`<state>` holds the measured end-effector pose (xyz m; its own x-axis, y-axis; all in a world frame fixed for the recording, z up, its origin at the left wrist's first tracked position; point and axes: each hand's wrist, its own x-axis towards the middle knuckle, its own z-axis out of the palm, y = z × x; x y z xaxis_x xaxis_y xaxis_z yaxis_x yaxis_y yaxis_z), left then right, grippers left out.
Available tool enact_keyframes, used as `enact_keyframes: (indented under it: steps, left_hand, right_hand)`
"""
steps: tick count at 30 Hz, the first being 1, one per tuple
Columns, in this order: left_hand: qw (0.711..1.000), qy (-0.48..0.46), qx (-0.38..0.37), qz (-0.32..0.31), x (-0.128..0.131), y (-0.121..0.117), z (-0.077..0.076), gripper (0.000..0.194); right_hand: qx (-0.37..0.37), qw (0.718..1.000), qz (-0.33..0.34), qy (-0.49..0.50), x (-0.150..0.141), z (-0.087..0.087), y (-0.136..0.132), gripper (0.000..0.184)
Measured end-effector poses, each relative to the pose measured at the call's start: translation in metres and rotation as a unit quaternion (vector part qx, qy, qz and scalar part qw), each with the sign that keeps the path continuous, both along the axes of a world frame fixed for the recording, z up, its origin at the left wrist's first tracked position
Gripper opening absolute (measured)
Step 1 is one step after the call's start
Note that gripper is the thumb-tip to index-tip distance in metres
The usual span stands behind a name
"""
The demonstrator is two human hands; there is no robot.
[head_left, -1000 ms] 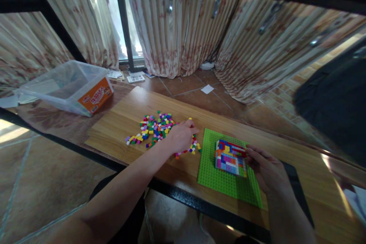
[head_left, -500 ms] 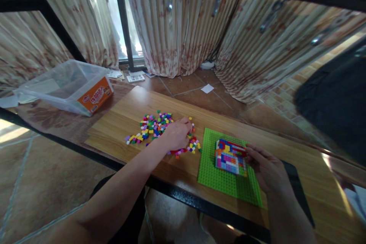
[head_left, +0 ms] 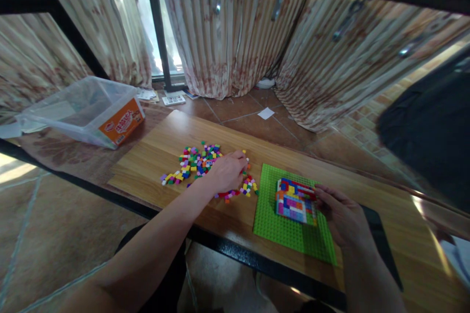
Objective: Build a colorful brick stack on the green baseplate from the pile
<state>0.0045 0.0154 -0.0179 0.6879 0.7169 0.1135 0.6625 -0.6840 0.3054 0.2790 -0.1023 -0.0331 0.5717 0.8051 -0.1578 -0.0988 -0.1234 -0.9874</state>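
My left hand (head_left: 228,171) rests low over a loose pile of small coloured toy bricks (head_left: 200,160). Its fingers are bent and drawn together, and whatever lies under their tips is hidden. On a green studded baseplate (head_left: 275,234) stands a low block built of many-coloured bricks (head_left: 293,203), with walls in blue, red, white and orange. At the right side of this build is my right hand (head_left: 341,212), thumb and fingers pinched close by its red bricks. What sits between those fingertips is too small to make out.
A clear plastic bin (head_left: 88,107) with an orange label stands at the far left, beyond the wooden board (head_left: 147,156). A dark flat tablet-like object (head_left: 382,244) lies beside my right wrist. Curtains (head_left: 235,34) hang behind, and white paper (head_left: 266,113) lies on the tiled floor.
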Motion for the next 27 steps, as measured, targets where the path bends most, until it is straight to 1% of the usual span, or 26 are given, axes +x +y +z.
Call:
enact_keyframes:
  steps: [4,9,13,16,17,19,21,22,23,25,27]
  left_hand:
    - [0.999,0.021,0.022,-0.009,0.000,0.000,0.003,0.017]
    - [0.999,0.034,0.029,0.008,0.002,-0.001,0.002,0.018]
    - [1.000,0.008,0.028,0.007,0.000,0.001,0.001,0.019]
    - [0.999,-0.036,0.012,0.005,-0.002,0.003,0.000,0.019]
    - [0.998,-0.058,0.003,0.004,-0.003,0.003,0.000,0.019]
    - [0.994,-0.109,-0.025,-0.001,-0.001,0.003,0.000,0.016]
    - [0.984,-0.167,-0.063,-0.002,0.002,0.001,-0.001,0.013]
    - [0.977,-0.197,-0.084,-0.003,0.005,0.000,-0.002,0.012]
    - [0.969,-0.225,-0.103,-0.006,0.008,-0.003,-0.003,0.012]
    - [0.952,-0.275,-0.133,-0.019,0.015,-0.009,-0.005,0.015]
    - [0.939,-0.304,-0.153,-0.042,0.022,-0.017,-0.007,0.019]
  right_hand:
    - [0.002,1.000,0.006,-0.013,-0.001,0.001,0.000,0.027]
    - [-0.012,1.000,-0.006,0.005,-0.003,0.003,0.001,0.031]
    - [-0.013,1.000,-0.003,0.002,-0.003,0.002,0.001,0.030]
    - [-0.011,1.000,-0.002,-0.020,-0.003,0.002,0.002,0.026]
    - [-0.005,0.999,-0.011,-0.041,-0.004,0.003,0.002,0.025]
    - [0.015,0.991,-0.051,-0.123,-0.009,0.006,0.002,0.022]
    - [0.043,0.968,-0.094,-0.230,-0.017,0.011,0.002,0.019]
    - [0.055,0.957,-0.095,-0.269,-0.022,0.013,0.001,0.017]
    - [0.070,0.949,-0.085,-0.294,-0.029,0.015,0.001,0.017]
    - [0.089,0.950,-0.023,-0.300,-0.046,0.017,-0.001,0.016]
    - [0.099,0.942,0.062,-0.314,-0.063,0.017,-0.002,0.017]
